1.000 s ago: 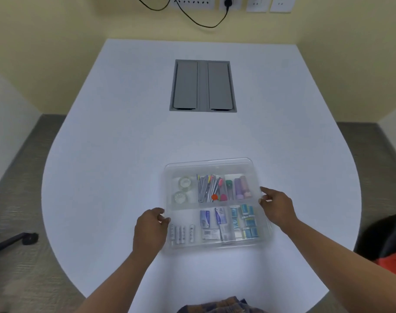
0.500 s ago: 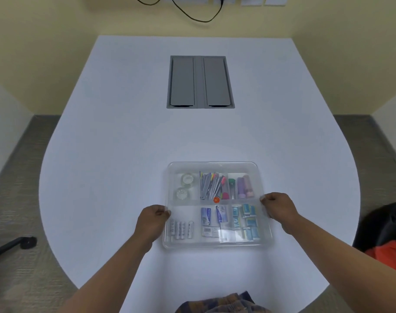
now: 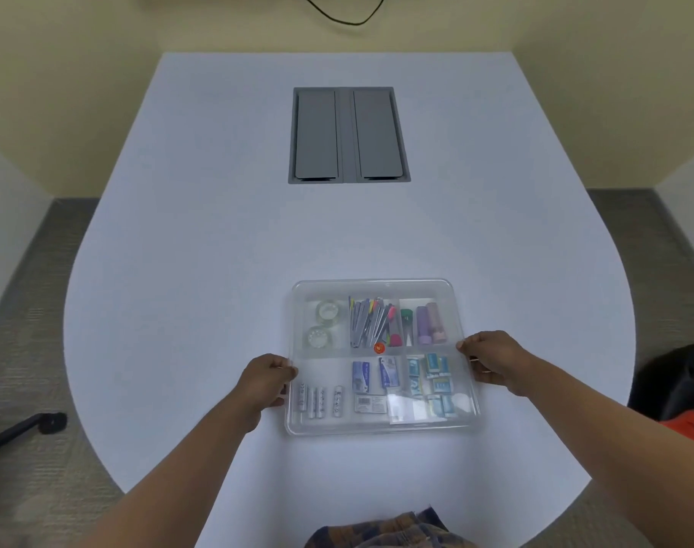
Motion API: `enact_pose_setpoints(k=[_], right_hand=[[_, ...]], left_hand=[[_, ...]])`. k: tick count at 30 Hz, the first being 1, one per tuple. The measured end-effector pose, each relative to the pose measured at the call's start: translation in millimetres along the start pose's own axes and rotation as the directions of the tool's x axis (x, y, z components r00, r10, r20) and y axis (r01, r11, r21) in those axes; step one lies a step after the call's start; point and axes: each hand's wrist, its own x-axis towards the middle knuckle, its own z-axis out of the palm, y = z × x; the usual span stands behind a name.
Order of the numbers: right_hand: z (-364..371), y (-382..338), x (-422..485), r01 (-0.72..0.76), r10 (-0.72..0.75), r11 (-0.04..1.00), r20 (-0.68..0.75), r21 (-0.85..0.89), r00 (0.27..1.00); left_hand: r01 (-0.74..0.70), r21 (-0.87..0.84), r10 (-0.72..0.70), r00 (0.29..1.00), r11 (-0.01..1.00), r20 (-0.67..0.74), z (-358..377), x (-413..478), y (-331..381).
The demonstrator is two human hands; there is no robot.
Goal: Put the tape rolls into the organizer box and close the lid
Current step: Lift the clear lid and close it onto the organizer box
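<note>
A clear plastic organizer box (image 3: 377,428) sits on the white table in front of me, with its clear lid (image 3: 377,284) lying over it. Two clear tape rolls (image 3: 326,311) lie in the far-left compartment, one behind the other. Pens, glue sticks, batteries and small packets fill the other compartments. My left hand (image 3: 264,383) grips the box's left edge. My right hand (image 3: 491,355) grips the right edge, fingers curled on the lid's rim.
A grey double-flap cable hatch (image 3: 348,136) is set into the white table (image 3: 179,251) farther back. A black cable (image 3: 337,17) hangs on the wall behind. A black and orange bag (image 3: 685,393) lies at the right; a chair base (image 3: 29,425) stands on the floor at left.
Both hands have closed onto the box's side edges, from looser fingers a second ago. The view has tilted slightly; the box stays in the same place.
</note>
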Motion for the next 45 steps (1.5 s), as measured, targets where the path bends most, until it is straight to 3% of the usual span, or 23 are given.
enact_pose_setpoints(k=[6, 15, 24, 38, 45], right_hand=[[4, -18, 12, 0.03, -0.031, 0.999, -0.004, -0.044, 1.0], [18, -50, 45, 0.025, -0.004, 0.99, -0.147, 0.139, 0.989], [17, -66, 59, -0.024, 0.064, 0.98, -0.194, 0.199, 0.979], [11, -55, 53, 0.027, -0.011, 0.986, -0.095, 0.165, 0.995], [6, 32, -7, 0.103, -0.114, 0.988, 0.088, 0.113, 0.99]], left_hand=[[0.001, -0.005, -0.001, 1.0, 1.0, -0.002, -5, 16, 19], [-0.056, -0.166, 0.019, 0.976, 0.984, -0.215, 1, 62, 57], [0.008, -0.051, -0.022, 0.957, 0.999, -0.289, 8, 88, 75], [-0.059, -0.106, 0.035, 0.976, 0.993, -0.216, 4, 82, 65], [-0.199, 0.022, 0.198, 0.98, 0.98, 0.011, -6, 14, -2]])
